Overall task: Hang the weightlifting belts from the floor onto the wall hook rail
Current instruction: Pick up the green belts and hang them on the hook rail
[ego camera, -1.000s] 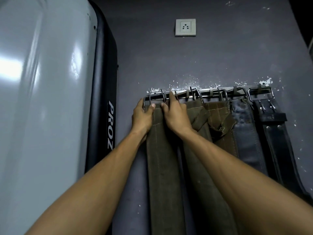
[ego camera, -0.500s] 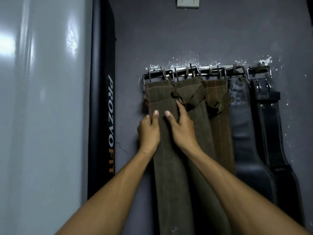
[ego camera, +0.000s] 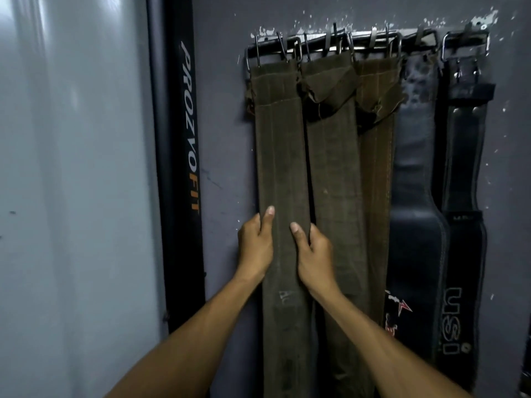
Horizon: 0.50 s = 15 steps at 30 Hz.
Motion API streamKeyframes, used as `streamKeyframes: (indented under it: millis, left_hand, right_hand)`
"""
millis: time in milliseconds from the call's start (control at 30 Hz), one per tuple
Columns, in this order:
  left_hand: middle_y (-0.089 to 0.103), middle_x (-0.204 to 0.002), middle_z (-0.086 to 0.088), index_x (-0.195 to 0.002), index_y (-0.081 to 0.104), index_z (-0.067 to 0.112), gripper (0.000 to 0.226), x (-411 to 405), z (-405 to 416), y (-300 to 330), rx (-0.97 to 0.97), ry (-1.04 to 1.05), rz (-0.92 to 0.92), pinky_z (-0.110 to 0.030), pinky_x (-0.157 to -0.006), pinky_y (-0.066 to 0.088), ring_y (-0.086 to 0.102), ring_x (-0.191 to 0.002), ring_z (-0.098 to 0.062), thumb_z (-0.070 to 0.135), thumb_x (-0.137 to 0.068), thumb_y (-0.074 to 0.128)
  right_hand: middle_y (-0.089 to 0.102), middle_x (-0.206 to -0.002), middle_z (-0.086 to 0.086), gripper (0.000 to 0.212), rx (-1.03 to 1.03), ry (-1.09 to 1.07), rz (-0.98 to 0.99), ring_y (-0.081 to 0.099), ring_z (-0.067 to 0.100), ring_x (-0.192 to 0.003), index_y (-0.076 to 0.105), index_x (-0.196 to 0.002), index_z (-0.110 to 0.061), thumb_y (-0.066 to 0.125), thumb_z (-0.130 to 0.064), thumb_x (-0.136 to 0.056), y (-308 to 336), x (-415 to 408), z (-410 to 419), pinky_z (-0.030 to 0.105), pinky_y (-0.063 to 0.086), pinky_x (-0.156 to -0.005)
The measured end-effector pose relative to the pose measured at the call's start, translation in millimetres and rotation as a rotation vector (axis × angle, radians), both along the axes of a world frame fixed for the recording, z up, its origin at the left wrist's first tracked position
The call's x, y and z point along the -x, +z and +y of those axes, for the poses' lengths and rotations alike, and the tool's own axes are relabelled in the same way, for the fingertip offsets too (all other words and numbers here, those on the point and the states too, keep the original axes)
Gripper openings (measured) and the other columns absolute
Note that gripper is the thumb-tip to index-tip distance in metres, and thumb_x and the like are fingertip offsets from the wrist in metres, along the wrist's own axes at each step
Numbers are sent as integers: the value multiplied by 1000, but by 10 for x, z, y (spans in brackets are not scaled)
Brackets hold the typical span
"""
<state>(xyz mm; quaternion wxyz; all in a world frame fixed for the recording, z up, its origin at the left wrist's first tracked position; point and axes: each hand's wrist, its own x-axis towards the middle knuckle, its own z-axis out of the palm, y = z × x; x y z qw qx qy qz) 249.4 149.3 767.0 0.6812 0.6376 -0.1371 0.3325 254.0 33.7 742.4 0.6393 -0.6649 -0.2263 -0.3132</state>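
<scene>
A metal hook rail [ego camera: 367,38] runs along the grey wall near the top. Several belts hang from it side by side. The leftmost is an olive-brown canvas belt [ego camera: 280,156]; my left hand [ego camera: 255,245] grips its left edge and my right hand [ego camera: 311,254] grips its right edge, about halfway down. Right of it hang a second olive belt [ego camera: 333,173], a browner belt [ego camera: 376,173], a dark leather belt [ego camera: 413,225] and a black belt marked USI [ego camera: 462,239].
A tall black post lettered PROZYOFIT [ego camera: 179,168] stands just left of the belts, against a glossy pale panel [ego camera: 71,182]. Bare grey wall [ego camera: 227,139] shows between post and belts. Chipped white paint surrounds the rail.
Both hands have slid down the leftmost olive belt, from the buckle end at the rail to its middle. The view has tilted downward, so the wall socket is out of frame.
</scene>
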Motion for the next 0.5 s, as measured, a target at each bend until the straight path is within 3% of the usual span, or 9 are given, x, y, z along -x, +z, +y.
streamKeyframes:
  millis: [67, 200, 333, 500]
  left_hand:
    - [81, -100, -7, -109, 75, 6, 41, 10, 16, 16, 34, -24, 0, -25, -79, 59, 77, -95, -16, 37, -107, 49]
    - [81, -109, -4, -115, 75, 13, 37, 169, -30, -528, 24, -116, 27, -26, -85, 60, 77, -105, -20, 41, -105, 53]
    - [83, -99, -4, -104, 79, 13, 40, 379, -149, -990, 134, -75, 105, -21, -74, 59, 79, -94, -19, 43, -104, 53]
    - [81, -110, 2, -117, 75, 14, 38, 732, -291, -1300, 60, -101, 129, -17, -84, 57, 76, -107, -15, 44, -104, 54]
  right_hand:
    - [80, -104, 8, 31, -6, -28, -1, 76, 21, -102, 73, -113, -6, 59, -33, -105, -16, 48, -5, 49, 59, -94]
    - [81, -111, 0, 27, -61, 192, 126, 76, 15, -107, 74, -121, -13, 61, -30, -105, -382, 237, -74, 36, 61, -96]
    - [83, -97, -1, 23, -106, 150, 139, 79, 16, -94, 79, -103, -20, 60, -31, -105, -711, 372, -127, 33, 62, -83]
    - [82, -105, -4, 25, -35, 263, 232, 77, 13, -104, 79, -111, -20, 63, -36, -102, -1014, 595, -347, 37, 61, -95]
